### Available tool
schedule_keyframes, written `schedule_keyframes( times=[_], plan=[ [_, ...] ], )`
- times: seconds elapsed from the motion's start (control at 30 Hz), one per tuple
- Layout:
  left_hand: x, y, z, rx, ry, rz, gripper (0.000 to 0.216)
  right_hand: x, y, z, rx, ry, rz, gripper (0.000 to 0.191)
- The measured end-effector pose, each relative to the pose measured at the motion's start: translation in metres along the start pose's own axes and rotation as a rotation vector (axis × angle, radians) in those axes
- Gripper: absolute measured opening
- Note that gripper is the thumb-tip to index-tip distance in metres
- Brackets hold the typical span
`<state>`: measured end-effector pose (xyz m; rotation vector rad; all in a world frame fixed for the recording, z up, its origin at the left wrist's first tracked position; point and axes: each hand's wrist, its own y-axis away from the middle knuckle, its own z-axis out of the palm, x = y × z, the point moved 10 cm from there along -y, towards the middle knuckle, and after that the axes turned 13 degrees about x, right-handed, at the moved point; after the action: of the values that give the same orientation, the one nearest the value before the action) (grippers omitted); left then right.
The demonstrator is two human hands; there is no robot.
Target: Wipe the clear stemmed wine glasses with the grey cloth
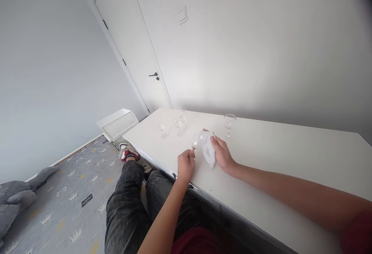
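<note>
My left hand (186, 165) pinches the stem or foot of a clear wine glass (198, 140) that lies tilted above the white table (276, 161). My right hand (222, 154) is closed on a white cloth (208, 151) pressed against the bowl of that glass. Another wine glass (229, 124) stands upright just beyond my right hand. Further left, three more clear glasses (177, 124) stand grouped on the table.
The table sits against a white wall, with a white door (133, 48) to the left. A white perforated basket (117, 124) stands on the floor by the table's corner. My legs and a shoe (128, 153) are below the table edge, over a grey patterned rug.
</note>
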<state>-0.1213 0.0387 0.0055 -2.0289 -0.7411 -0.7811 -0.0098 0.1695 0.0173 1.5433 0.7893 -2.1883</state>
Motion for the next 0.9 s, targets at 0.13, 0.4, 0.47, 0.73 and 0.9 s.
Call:
schedule_keyframes(
  times=[0.13, 0.4, 0.47, 0.73, 0.9],
  plan=[
    [-0.011, -0.001, 0.002, -0.013, 0.07, -0.124, 0.05, -0.017, 0.001, 0.009, -0.168, 0.304, -0.357, 0.058],
    [0.008, 0.003, 0.008, -0.119, -0.02, 0.058, 0.037, -0.044, 0.031, 0.041, -0.483, 0.676, -0.98, 0.05],
    [0.017, 0.007, 0.009, -0.115, -0.074, 0.17, 0.032, -0.045, 0.034, 0.047, -0.538, 0.749, -1.019, 0.042],
    [0.044, 0.026, 0.011, -0.141, -0.162, 0.442, 0.035, -0.006, -0.016, 0.021, -0.461, 0.439, 0.048, 0.046],
    [0.034, 0.015, 0.001, -0.067, -0.046, 0.29, 0.038, 0.006, -0.01, 0.022, -0.4, -0.146, 0.436, 0.057]
  ],
)
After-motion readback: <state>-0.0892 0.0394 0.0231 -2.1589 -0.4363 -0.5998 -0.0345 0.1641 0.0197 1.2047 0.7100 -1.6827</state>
